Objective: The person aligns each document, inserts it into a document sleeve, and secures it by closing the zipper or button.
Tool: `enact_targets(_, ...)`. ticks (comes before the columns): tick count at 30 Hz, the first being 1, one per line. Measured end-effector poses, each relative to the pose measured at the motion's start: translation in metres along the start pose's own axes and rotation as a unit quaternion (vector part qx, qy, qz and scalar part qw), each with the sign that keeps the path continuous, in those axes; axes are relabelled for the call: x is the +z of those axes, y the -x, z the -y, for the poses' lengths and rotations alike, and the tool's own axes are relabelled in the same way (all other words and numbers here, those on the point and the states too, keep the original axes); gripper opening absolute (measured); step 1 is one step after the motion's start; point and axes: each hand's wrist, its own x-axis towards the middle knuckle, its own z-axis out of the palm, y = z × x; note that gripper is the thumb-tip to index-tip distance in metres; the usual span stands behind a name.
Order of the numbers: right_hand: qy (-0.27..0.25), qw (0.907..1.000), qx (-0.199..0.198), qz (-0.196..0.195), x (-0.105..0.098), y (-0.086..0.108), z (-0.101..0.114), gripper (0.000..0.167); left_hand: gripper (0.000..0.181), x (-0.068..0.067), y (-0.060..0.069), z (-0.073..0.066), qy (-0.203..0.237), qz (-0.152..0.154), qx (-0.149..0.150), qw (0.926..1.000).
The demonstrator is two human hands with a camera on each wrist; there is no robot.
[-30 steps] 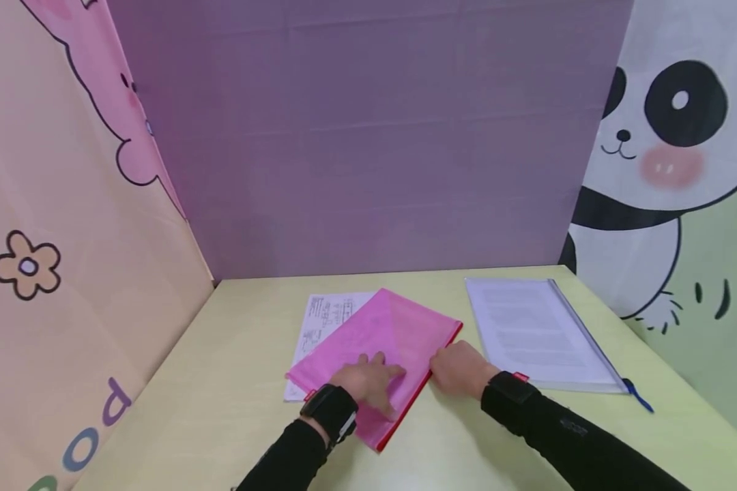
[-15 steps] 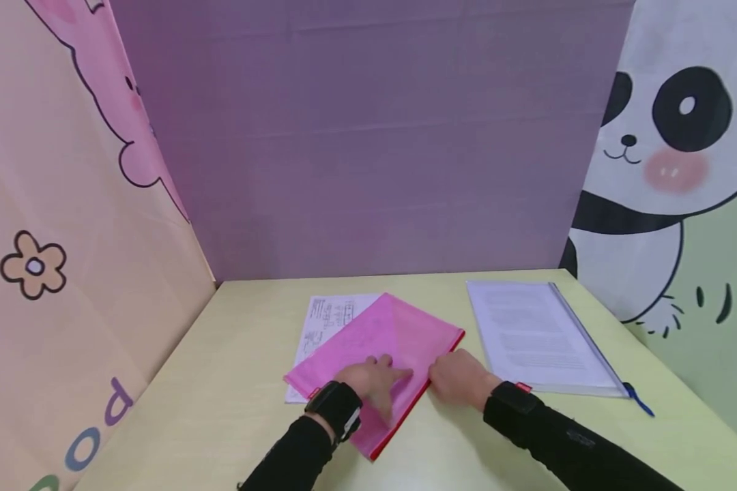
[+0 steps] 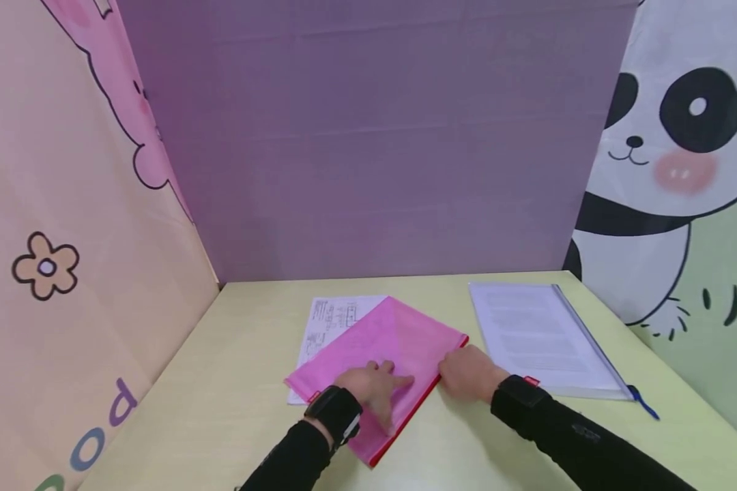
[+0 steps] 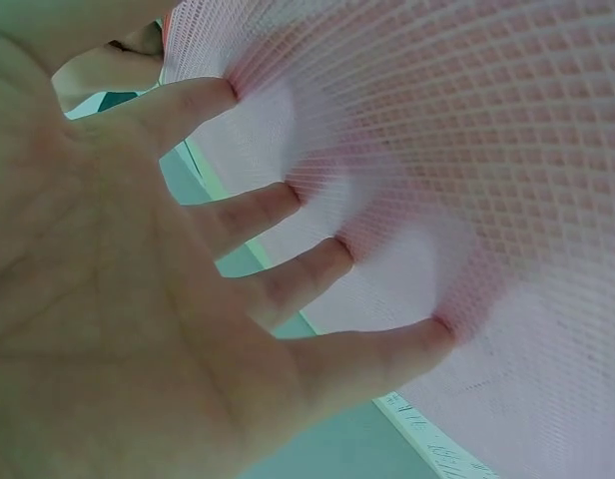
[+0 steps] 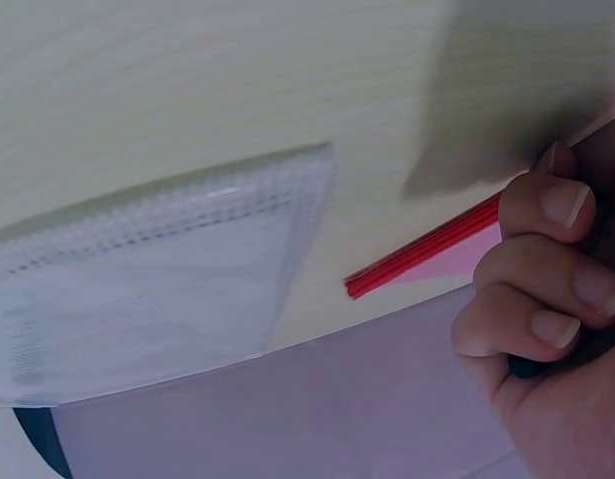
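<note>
L hand [image 3: 371, 390]: spread, unclenched, pressing pink grid-mesh pouch [image 3: 399, 341]. R hand [image 3: 469, 374]: curled, gripping str. red zip edge [image 3: 414, 408].

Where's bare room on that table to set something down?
Widest: between the printed sheet and the flower wall. Smaller: behind the pink pouch, before the purple backdrop. Crowded: the middle, with left hand and right hand on the pouch; rightward, the white folder.

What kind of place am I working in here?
Possibly a staged desk corner indoors: a pale wood-grain tabletop, a plain purple backdrop behind it, and a cartoon panda print along the right side.
</note>
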Motion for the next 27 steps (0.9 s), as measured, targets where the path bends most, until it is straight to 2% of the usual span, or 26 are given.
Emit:
enact_targets(4,0.009,0.9999,0.007,-0.007,0.003,0.0,-0.008,0.034,0.098,0.002,-0.002,0.0,-0.008,-0.001,0.0,1.0)
enact_targets(12,0.028,0.9991,-0.009,-0.031,0.009,-0.002,-0.015,0.032,0.097,0.002,-0.005,0.001,-0.012,0.009,0.0,0.9999)
enact_targets(23,-0.004,0.9996,0.021,0.019,-0.001,-0.005,-0.02,0.031,0.1,0.0,-0.004,-0.002,-0.013,0.013,0.0,0.9998)
enact_targets(27,-0.003,0.9999,0.011,0.003,0.001,-0.005,-0.026,0.031,0.099,-0.001,-0.004,-0.003,-0.012,0.016,0.0,0.9998)
